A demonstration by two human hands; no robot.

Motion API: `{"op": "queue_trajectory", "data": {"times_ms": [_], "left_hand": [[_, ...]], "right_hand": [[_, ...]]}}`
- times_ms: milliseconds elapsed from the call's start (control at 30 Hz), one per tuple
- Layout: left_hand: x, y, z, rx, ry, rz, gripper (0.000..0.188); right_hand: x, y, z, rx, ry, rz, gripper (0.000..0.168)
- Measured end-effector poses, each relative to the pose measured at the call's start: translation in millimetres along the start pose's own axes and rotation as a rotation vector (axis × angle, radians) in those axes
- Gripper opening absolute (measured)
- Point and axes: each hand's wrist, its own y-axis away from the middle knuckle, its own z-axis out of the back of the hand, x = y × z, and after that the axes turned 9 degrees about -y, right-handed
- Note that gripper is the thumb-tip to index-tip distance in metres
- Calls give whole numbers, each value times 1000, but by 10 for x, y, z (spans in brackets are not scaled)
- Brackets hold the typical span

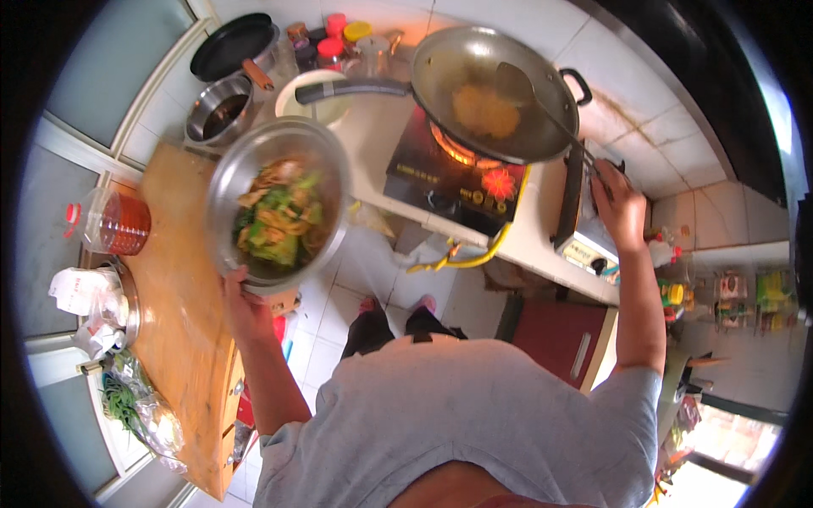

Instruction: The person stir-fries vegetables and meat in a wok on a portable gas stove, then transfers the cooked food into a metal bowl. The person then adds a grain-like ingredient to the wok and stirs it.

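Note:
My left hand (246, 306) grips the near rim of a stainless steel bowl (219, 209), which is tilted so its inside faces me. Cooked green vegetables with pale brown pieces (279, 222) lie in it. On the right, my right hand (615, 197) is closed around the handle of a wok spatula (552, 117). The spatula's blade rests inside a wok (438, 70), beside a pool of orange-brown liquid (486, 111). Under the wok a flame glows on a black gas stove (419, 184).
A pale bowl (289, 95) stands below the wok's long handle (356, 90). A steel pot (209, 117) with dark liquid, a frying pan (232, 47) and lidded jars (330, 54) line the back. A yellow gas hose (489, 254) hangs off the counter. An oil jug (114, 222) sits on the wooden table (178, 286).

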Motion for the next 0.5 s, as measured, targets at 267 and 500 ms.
{"op": "queue_trajectory", "data": {"times_ms": [267, 500], "left_hand": [[-71, -674, 1105, -279, -53, -191, 50], [132, -1074, 1966, -454, -101, -141, 49]], "right_hand": [[-26, 103, -327, 175, 690, 202, 45], [137, 219, -438, 247, 546, 20, 40]]}}
